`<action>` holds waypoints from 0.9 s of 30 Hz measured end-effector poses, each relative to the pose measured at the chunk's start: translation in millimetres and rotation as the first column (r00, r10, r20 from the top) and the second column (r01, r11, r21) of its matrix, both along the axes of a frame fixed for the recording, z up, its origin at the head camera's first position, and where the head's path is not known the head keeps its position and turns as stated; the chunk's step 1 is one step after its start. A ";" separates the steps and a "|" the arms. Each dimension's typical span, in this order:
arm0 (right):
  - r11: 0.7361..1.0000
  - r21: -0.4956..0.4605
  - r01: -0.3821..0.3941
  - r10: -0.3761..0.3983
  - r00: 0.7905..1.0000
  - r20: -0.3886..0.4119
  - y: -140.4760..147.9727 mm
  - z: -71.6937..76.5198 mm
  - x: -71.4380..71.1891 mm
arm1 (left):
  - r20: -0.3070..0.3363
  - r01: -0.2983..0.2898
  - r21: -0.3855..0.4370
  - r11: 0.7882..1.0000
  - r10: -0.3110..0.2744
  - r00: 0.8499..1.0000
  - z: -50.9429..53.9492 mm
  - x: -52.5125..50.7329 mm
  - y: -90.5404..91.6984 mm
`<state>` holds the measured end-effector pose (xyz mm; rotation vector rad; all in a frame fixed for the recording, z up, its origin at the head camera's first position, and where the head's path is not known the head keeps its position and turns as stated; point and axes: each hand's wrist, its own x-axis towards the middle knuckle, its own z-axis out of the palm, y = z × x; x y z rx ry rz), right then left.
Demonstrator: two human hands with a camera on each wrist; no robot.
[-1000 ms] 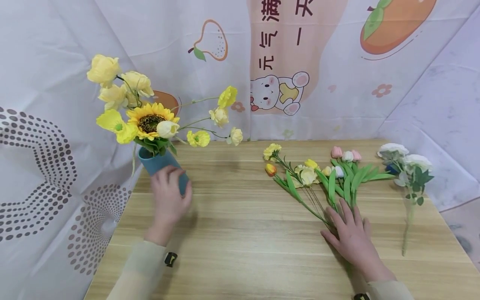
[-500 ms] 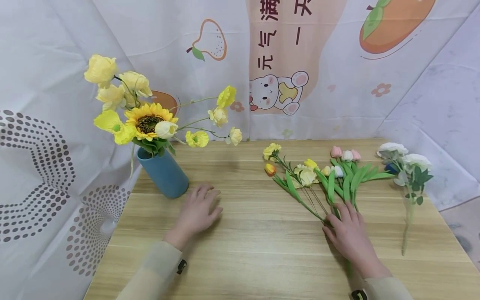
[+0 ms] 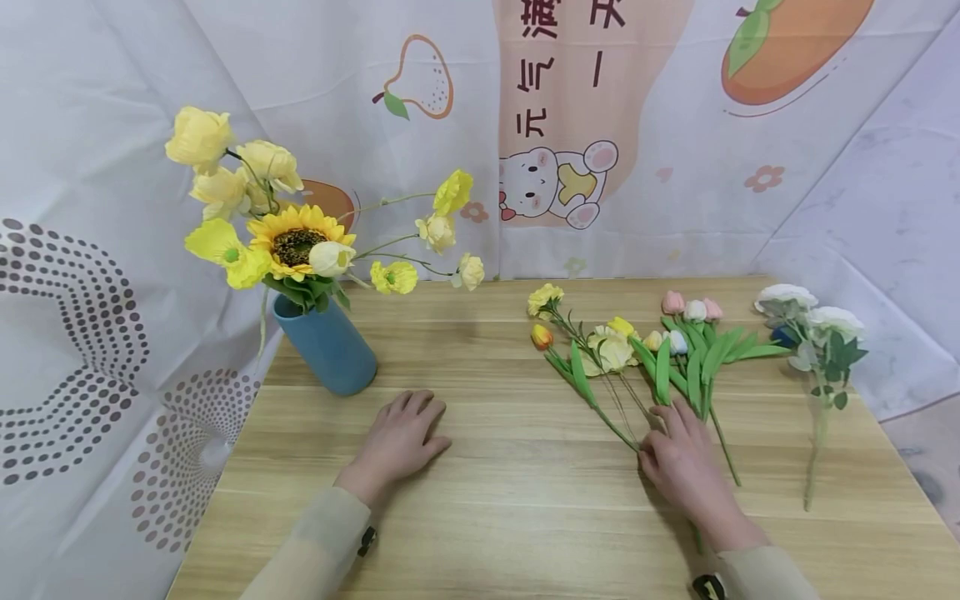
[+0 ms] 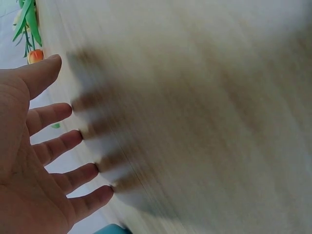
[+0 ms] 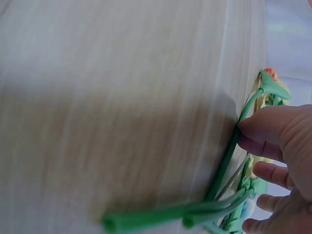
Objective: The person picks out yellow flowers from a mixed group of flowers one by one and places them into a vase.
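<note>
Stem picking seems step in hand: right hand (image 3: 684, 468) pinches orange tulip (image 3: 587, 390) by stem, thumb against finger. Next move likely calls for lifting it clear of loose flowers (image 3: 613, 350) without dragging them along. Tulip lies well right of blue vase (image 3: 326, 348); right hand farther right. Left hand (image 3: 397, 443) released, fingers loosely spread at worktop (image 3: 480, 525), near vase, slightly right, well apart from tulip.

Head view: from above the surface (image 3: 517, 517), facing forward and down, past its far edge. Wrist views: close, low, turned sideways; far edge at frame left beyond the left grip (image 3: 401, 433), at frame right beyond the right grip (image 3: 686, 458). All share the orange tulip (image 3: 541, 337).
</note>
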<state>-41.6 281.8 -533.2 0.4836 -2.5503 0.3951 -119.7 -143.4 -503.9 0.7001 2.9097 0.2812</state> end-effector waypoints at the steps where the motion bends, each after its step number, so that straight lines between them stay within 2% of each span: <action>1: 1.000 -0.006 -0.006 0.006 1.000 0.008 -2.5 1.3 -0.1 | -0.002 0.000 0.001 1.000 0.000 1.000 0.1 0.1 0.0; 6: 1.000 -0.012 0.013 -0.012 0.994 0.106 -17.1 7.6 3.1 | -0.005 0.003 0.000 1.000 -0.003 1.000 1.2 -0.1 0.2; 12: 0.997 -0.015 0.071 -0.066 0.972 0.227 -33.0 15.4 7.1 | -0.002 0.004 -0.002 1.000 -0.004 1.000 1.7 0.8 -0.3; 17: 0.989 -0.039 0.143 -0.130 0.965 0.228 -37.8 14.4 7.2 | 0.010 0.002 0.003 1.000 -0.002 1.000 2.4 1.2 0.1; 22: 0.980 -0.002 0.199 -0.196 0.964 0.179 -38.2 12.9 4.6 | 0.024 0.005 -0.012 1.000 -0.005 1.000 3.6 0.4 6.1; 24: 0.979 0.017 0.205 -0.205 0.965 0.161 -38.2 13.3 3.4 | 0.027 0.018 -0.015 1.000 -0.018 0.999 4.2 0.5 11.3; 27: 0.975 0.019 0.222 -0.222 0.959 0.178 -37.0 15.3 2.9 | 0.023 0.054 -0.011 0.999 -0.053 0.998 6.5 1.1 22.2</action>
